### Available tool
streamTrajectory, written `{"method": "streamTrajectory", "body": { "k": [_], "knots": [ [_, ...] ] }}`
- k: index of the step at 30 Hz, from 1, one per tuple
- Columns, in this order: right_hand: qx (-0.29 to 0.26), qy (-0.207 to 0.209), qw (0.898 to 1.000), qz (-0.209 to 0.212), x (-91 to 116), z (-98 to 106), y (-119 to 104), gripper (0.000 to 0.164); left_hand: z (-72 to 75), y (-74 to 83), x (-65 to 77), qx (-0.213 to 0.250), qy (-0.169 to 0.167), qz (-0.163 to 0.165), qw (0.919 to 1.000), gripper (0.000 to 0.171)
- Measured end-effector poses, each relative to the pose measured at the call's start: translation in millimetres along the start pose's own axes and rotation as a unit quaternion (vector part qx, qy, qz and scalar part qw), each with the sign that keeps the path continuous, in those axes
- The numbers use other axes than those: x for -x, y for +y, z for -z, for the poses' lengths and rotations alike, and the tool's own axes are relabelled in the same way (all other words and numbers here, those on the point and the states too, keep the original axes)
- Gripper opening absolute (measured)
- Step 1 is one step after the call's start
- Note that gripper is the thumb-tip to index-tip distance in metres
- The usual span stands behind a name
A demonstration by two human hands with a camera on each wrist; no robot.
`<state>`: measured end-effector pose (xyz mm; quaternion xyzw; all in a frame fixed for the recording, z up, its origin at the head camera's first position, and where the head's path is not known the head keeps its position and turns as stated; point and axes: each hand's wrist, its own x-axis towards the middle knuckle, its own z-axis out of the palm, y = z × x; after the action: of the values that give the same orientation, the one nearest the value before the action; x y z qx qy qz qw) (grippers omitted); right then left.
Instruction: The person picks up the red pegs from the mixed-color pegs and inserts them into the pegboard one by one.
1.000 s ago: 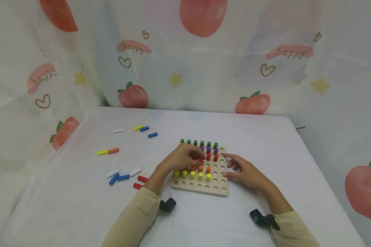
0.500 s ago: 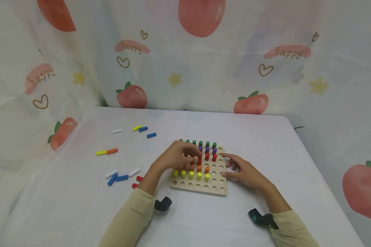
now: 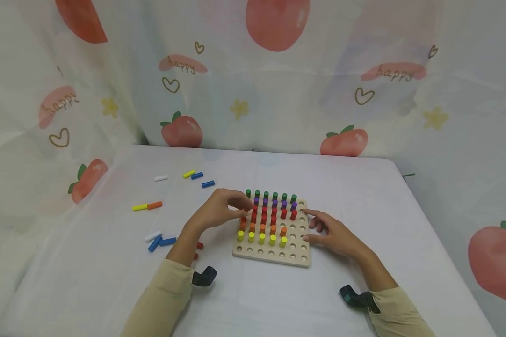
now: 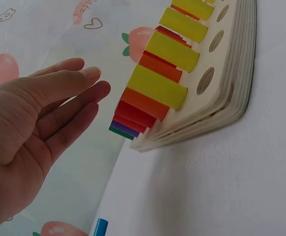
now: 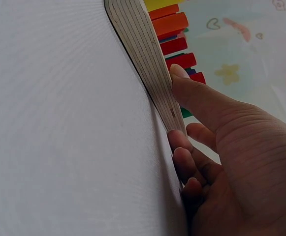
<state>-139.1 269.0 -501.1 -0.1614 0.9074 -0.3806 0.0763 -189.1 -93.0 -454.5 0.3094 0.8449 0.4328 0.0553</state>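
Note:
A wooden pegboard (image 3: 253,255) lies on the table with rows of upright pegs: green (image 3: 266,194), purple (image 3: 275,204), red (image 3: 274,213), orange (image 3: 263,228) and yellow (image 3: 262,238). At its left side, my left hand (image 3: 221,208) hovers close to the pegs. The left wrist view shows that hand (image 4: 39,118) with loosely bent fingers, nothing between them, apart from the board. My right hand (image 3: 337,234) touches the board's right edge with thumb and forefinger spread. From the right wrist, the thumb (image 5: 194,91) rests against the board's edge, the other fingers bent beside it.
Loose pegs lie left of the board: white (image 3: 153,237), blue (image 3: 168,242), yellow (image 3: 140,207) and orange (image 3: 155,205). Two red pegs (image 3: 199,245) are partly hidden behind the left forearm. Farther back are blue (image 3: 208,184), yellow (image 3: 189,174) and white pegs (image 3: 161,178).
My left hand has moved left, from over the red pegs to the board's left side, uncovering the purple, red and orange rows. The right hand stays at the board's edge.

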Motion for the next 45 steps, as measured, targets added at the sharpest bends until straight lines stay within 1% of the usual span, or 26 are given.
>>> {"method": "streamTrajectory", "body": {
  "k": [4, 10, 16, 19, 23, 26, 29, 33, 37, 40, 45],
  "knots": [
    [0.005, 0.004, 1.000, -0.002, 1, 1, 1, 0.076, 4.4, -5.5, 8.1, -0.003, 0.002, 0.010, 0.9999, 0.022],
    [0.004, 0.006, 1.000, -0.005, 3, 2, 2, 0.076, 10.6, -15.4, 24.1, -0.001, 0.005, 0.030, 0.9995, 0.021],
    [0.000, 0.004, 1.000, -0.004, 3, 3, 3, 0.075, 20.1, -27.9, 46.2, -0.008, 0.000, 0.054, 0.9985, 0.020],
    [0.003, 0.004, 1.000, -0.003, 3, 4, 3, 0.075, 26.4, -32.7, 57.8, -0.009, -0.002, 0.073, 0.9973, 0.020],
    [0.002, 0.004, 1.000, 0.000, 2, 4, 3, 0.075, 33.6, -39.8, 73.9, -0.014, 0.005, 0.104, 0.9945, 0.020],
    [0.001, 0.001, 1.000, 0.000, 1, 2, 5, 0.075, 38.5, -45.5, 85.4, -0.010, 0.006, 0.122, 0.9925, 0.020],
    [-0.001, 0.001, 1.000, -0.001, 2, 0, 6, 0.075, 43.4, -49.8, 95.4, -0.001, -0.004, 0.132, 0.9912, 0.021],
    [0.000, 0.002, 1.000, -0.003, 3, -3, 6, 0.075, 48.9, -54.0, 105.9, 0.006, -0.016, 0.131, 0.9912, 0.022],
    [-0.004, 0.003, 1.000, 0.002, 2, -3, 3, 0.075, 52.2, -58.8, 113.3, 0.001, -0.019, 0.109, 0.9939, 0.024],
    [-0.003, 0.003, 1.000, 0.004, 2, -2, 3, 0.074, 53.7, -62.3, 116.7, -0.002, -0.023, 0.091, 0.9956, 0.025],
    [0.003, 0.004, 1.000, 0.001, 1, -2, 4, 0.075, 54.3, -65.1, 119.7, -0.002, -0.027, 0.082, 0.9963, 0.023]
  ]
}}
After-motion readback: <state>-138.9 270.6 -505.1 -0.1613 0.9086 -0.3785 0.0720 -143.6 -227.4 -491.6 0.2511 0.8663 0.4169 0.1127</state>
